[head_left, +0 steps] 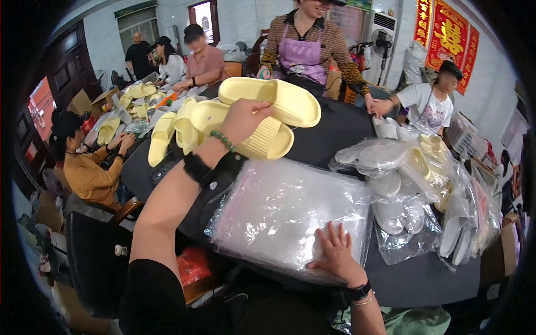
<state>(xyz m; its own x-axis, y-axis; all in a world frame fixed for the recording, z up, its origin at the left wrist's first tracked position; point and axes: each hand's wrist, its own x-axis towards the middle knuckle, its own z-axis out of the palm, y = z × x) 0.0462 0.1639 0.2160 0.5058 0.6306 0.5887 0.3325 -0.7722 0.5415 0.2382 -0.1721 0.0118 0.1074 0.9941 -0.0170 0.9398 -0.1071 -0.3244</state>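
The left hand (245, 118) gripped a pair of pale yellow slippers (268, 114) above the dark bench (335, 131), their long axes running left to right; the right hand (335, 251) lay flat, fingers spread, on a stack of clear plastic bags (285, 215) directly below; bagged white slippers (402, 190) sat heaped to the right.
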